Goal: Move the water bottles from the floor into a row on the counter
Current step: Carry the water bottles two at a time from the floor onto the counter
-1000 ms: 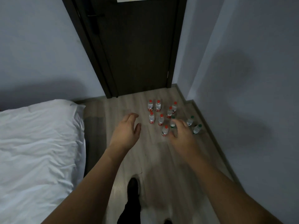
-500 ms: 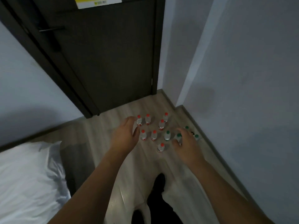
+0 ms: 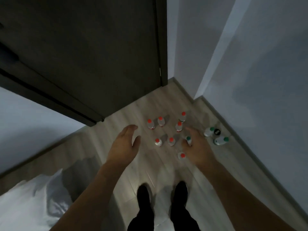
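Hands (image 3: 124, 144) (image 3: 199, 147) open above bottles (image 3: 171, 141).

Both forearms are bare from the lower edge of the picture up to the wrists, with no sleeve in view on either. The left hand (image 3: 124, 144) and the right hand (image 3: 198, 147) wear no glove, ring, watch or band that can be made out in the dim, slightly blurred picture. Below the hands, two legs in dark trousers (image 3: 145, 215) show, one on each side. At their ends the footwear (image 3: 180, 189) looks black; its kind cannot be told.
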Demonstrator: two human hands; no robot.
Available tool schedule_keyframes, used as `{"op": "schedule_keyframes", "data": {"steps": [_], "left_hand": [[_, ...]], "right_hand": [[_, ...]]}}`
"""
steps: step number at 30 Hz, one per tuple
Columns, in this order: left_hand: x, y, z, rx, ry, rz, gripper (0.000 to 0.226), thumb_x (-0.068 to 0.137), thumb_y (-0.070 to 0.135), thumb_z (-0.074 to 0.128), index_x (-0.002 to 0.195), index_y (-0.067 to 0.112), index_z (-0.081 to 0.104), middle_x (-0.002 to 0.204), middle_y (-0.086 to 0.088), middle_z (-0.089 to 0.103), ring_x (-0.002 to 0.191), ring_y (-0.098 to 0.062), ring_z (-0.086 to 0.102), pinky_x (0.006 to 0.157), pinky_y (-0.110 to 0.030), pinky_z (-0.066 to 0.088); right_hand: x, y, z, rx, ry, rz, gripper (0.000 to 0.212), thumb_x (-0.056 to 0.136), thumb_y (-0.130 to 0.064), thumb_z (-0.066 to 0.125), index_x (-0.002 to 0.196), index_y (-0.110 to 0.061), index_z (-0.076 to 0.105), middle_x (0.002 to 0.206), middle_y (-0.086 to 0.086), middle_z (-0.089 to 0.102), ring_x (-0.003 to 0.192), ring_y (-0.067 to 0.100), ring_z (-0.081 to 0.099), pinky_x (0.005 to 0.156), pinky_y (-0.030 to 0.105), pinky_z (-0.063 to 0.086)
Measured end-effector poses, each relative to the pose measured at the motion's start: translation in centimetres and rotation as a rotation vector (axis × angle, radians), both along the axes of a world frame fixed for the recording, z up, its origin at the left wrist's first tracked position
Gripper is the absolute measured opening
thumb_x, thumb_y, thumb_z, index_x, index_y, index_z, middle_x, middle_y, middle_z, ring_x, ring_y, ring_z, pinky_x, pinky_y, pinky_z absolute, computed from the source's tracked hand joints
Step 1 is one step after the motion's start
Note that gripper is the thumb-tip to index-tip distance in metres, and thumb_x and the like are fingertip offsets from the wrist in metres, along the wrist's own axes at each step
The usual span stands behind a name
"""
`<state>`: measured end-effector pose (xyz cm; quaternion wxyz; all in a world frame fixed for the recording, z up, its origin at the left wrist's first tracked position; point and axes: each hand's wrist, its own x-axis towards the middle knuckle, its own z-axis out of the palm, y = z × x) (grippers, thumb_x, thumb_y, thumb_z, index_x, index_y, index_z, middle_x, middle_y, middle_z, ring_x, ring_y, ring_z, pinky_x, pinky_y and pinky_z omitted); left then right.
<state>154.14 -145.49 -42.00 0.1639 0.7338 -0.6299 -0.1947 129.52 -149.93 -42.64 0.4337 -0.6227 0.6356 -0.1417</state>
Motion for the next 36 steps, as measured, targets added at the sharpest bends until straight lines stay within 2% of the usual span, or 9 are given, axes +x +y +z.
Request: {"op": "schedule_keyframes", "data": {"steps": [4, 8, 11, 14, 18, 25, 31, 34, 36], "left_hand": [[0.6, -5.5, -11.3, 0.045, 0.034, -0.098, 0.039, 0.093, 0.016, 0.059, 0.13, 0.007, 0.054, 0.128, -0.009, 0.058, 0.116, -0.024, 0.056, 0.097, -0.026, 0.04], [1.2, -8.1, -25.3, 0.07, 0.089, -0.169, 0.043, 0.094, 0.024, 0.053, 0.136, 0.02, 0.047, 0.129, 0.002, 0.054, 0.117, -0.012, 0.053, 0.098, -0.031, 0.046], [1.9, -8.5, -35.6, 0.105, 0.077, -0.25, 0.046, 0.091, 0.021, 0.055, 0.136, 0.015, 0.047, 0.133, -0.003, 0.053, 0.12, -0.019, 0.051, 0.1, -0.034, 0.043], [2.7, -9.7, -44.3, 0.183, 0.029, -0.337, 0.042, 0.09, 0.02, 0.058, 0.13, 0.009, 0.052, 0.133, -0.01, 0.052, 0.121, -0.027, 0.051, 0.099, -0.038, 0.042], [3.3, -12.6, -52.0, 0.141, -0.034, -0.408, 0.05, 0.091, 0.026, 0.058, 0.138, 0.018, 0.046, 0.132, -0.007, 0.052, 0.116, -0.025, 0.054, 0.095, -0.032, 0.043], [3.3, -14.7, -53.9, 0.13, -0.072, -0.496, 0.048, 0.087, 0.033, 0.063, 0.132, 0.019, 0.052, 0.117, -0.005, 0.056, 0.106, -0.021, 0.055, 0.085, -0.026, 0.041], [4.2, -14.3, -57.0, 0.312, -0.223, -0.471, 0.061, 0.082, 0.051, 0.066, 0.128, 0.014, 0.053, 0.126, -0.007, 0.055, 0.114, -0.024, 0.054, 0.093, -0.038, 0.045], [3.8, -14.6, -58.0, 0.334, -0.276, -0.519, 0.059, 0.078, 0.053, 0.067, 0.119, 0.011, 0.056, 0.116, -0.009, 0.059, 0.105, -0.025, 0.057, 0.085, -0.04, 0.05], [3.3, -14.5, -58.2, 0.363, -0.299, -0.549, 0.057, 0.072, 0.054, 0.068, 0.111, 0.015, 0.056, 0.104, -0.005, 0.06, 0.094, -0.024, 0.06, 0.077, -0.04, 0.053]], "right_hand": [[2.1, -4.2, -10.5, -0.026, 0.08, 0.03, 0.043, 0.093, -0.015, 0.056, 0.134, -0.009, 0.048, 0.129, 0.009, 0.055, 0.115, 0.026, 0.054, 0.097, 0.038, 0.043], [4.2, -5.9, -24.6, -0.015, 0.125, 0.091, 0.045, 0.093, -0.017, 0.055, 0.136, -0.009, 0.046, 0.13, 0.011, 0.054, 0.116, 0.029, 0.054, 0.099, 0.043, 0.043], [4.8, -6.4, -34.9, -0.009, 0.168, 0.128, 0.05, 0.093, -0.021, 0.057, 0.14, -0.013, 0.041, 0.13, 0.011, 0.054, 0.11, 0.03, 0.058, 0.095, 0.042, 0.047], [4.3, -7.3, -44.2, -0.001, 0.221, 0.191, 0.06, 0.092, -0.029, 0.059, 0.146, -0.016, 0.035, 0.143, 0.01, 0.047, 0.123, 0.028, 0.052, 0.101, 0.043, 0.044], [3.9, -9.6, -53.2, -0.048, 0.295, 0.18, 0.066, 0.091, -0.04, 0.06, 0.147, -0.019, 0.032, 0.149, 0.007, 0.04, 0.131, 0.025, 0.044, 0.105, 0.036, 0.037], [4.8, -11.7, -56.7, -0.094, 0.316, 0.181, 0.065, 0.086, -0.035, 0.065, 0.143, -0.02, 0.038, 0.143, 0.007, 0.044, 0.122, 0.024, 0.05, 0.096, 0.034, 0.044], [5.4, -11.5, -58.3, -0.032, 0.466, 0.284, 0.063, 0.09, -0.037, 0.062, 0.144, -0.017, 0.037, 0.143, 0.008, 0.043, 0.123, 0.026, 0.05, 0.1, 0.038, 0.045], [5.6, -12.0, -58.7, -0.011, 0.501, 0.324, 0.066, 0.086, -0.041, 0.064, 0.143, -0.017, 0.039, 0.139, 0.008, 0.047, 0.121, 0.026, 0.051, 0.099, 0.037, 0.045], [5.7, -11.7, -58.8, -0.049, 0.577, 0.369, 0.058, 0.085, -0.044, 0.064, 0.133, -0.015, 0.048, 0.127, 0.008, 0.055, 0.111, 0.025, 0.056, 0.094, 0.039, 0.049]]}}
